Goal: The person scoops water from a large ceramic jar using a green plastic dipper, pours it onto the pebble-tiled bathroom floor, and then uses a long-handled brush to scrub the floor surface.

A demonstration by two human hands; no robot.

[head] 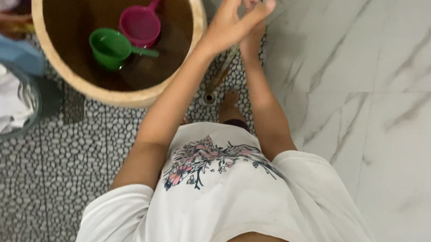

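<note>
Marble-patterned wall tile fills the right of the head view. Left hand (233, 22) is raised, fingers spread wide, thumb meeting the right hand (253, 16), whose grip cannot be judged. A slim metal pipe (221, 75) runs beneath them. Nearby, a tan tub (195, 19) holds green (111, 49) and pink scoops (141, 24).

Soft, even indoor light falls on my raised hands, with no glare.
My left hand (233, 22) is slightly motion-blurred; the tub (195, 19) holds deep shadow inside, and the marble wall (381, 98) stays bright.
</note>
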